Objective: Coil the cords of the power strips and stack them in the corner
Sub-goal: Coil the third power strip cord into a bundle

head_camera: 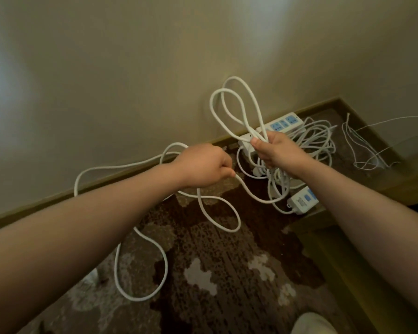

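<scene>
Head view: both my hands work one white cord above the patterned carpet.

My right hand (279,150) grips a bunch of cord (239,104) loops that stand up against the wall (130,68), fingers closed round them. My left hand (204,166) pinches a slack run of the same cord, which trails in loose loops over the carpet (215,273). Power strips (286,121) lie with tangled cords in the corner by the baseboard (58,201), behind my right hand.
</scene>
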{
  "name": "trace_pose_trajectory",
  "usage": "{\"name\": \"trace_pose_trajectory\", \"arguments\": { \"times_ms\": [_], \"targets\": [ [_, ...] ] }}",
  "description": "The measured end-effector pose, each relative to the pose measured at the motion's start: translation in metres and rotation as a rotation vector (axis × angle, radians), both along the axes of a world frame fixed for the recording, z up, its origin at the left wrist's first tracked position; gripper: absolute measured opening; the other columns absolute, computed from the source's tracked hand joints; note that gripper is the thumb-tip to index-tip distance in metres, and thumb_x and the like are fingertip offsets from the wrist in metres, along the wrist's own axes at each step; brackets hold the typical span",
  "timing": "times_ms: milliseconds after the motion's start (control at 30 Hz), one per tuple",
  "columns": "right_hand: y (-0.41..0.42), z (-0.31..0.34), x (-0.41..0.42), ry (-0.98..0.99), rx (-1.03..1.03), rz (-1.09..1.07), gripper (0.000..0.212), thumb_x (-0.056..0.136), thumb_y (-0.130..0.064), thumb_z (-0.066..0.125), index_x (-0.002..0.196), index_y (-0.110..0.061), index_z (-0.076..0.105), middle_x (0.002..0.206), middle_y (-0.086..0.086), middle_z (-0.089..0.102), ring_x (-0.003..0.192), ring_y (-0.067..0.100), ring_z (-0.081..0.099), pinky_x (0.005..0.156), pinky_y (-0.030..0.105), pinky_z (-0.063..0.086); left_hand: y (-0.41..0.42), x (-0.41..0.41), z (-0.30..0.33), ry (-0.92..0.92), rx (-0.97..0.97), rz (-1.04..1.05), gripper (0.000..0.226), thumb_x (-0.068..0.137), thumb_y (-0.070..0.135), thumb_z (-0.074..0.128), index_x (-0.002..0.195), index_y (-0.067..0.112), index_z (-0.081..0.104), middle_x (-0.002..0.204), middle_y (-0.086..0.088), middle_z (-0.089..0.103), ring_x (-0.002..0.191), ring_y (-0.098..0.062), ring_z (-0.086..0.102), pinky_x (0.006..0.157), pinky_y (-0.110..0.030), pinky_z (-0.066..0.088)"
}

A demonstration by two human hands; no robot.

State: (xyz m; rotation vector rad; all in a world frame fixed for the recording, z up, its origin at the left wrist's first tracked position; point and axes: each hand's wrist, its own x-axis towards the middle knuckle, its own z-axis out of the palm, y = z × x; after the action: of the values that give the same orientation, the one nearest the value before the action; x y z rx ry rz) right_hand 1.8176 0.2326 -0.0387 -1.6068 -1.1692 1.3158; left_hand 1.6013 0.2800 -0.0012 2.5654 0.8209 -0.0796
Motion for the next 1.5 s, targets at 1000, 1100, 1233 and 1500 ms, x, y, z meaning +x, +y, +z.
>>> {"name": "trace_pose_trajectory", "arguments": {
  "times_ms": [1000,1100,1233,1500],
  "targets": [
    [-0.003,0.000,-0.003,-0.030,-0.131,-0.058,0.024,0.104,-0.025,0.045,0.083,-0.014,0.049,0.055,0.000,0.039,0.041,0.011,0.034,0.040,0.025,0.029,0.035,-0.002,-0.028,-0.087,-0.202,0.152,0.029,0.084,0.042,0.065,0.065,0.022,0.059,0.055,0.007,0.053,0.051,-0.003,0.047,0.051,-0.024,0.034],
    [-0.001,-0.001,0.001,-0.015,-0.120,-0.096,0.025,0.103,-0.023,0.047,0.079,-0.016,0.051,0.055,-0.002,0.038,0.041,0.010,0.032,0.040,0.023,0.025,0.059,-0.028,-0.021,-0.007,-0.161,0.181,0.036,0.077,0.049,0.070,0.068,0.014,0.065,0.054,0.002,0.053,0.051,-0.010,0.044,0.052,-0.028,0.034],
    [-0.001,-0.007,0.003,-0.045,-0.107,-0.143,0.025,0.102,-0.024,0.049,0.077,-0.019,0.052,0.046,-0.008,0.038,0.037,0.009,0.032,0.038,0.021,0.026,0.083,-0.076,-0.010,-0.114,-0.242,0.315,0.032,0.080,0.044,0.068,0.065,0.016,0.069,0.045,0.010,0.049,0.044,-0.002,0.041,0.046,-0.016,0.032],
    [0.001,-0.005,0.003,-0.046,-0.108,0.003,0.031,0.102,-0.028,0.046,0.077,-0.010,0.053,0.044,0.006,0.043,0.037,0.019,0.032,0.042,0.027,0.030,0.070,-0.061,-0.004,-0.204,-0.528,0.267,0.030,0.085,0.049,0.062,0.085,0.020,0.072,0.054,0.011,0.039,0.048,-0.002,0.034,0.050,-0.022,0.027]
  ]
}}
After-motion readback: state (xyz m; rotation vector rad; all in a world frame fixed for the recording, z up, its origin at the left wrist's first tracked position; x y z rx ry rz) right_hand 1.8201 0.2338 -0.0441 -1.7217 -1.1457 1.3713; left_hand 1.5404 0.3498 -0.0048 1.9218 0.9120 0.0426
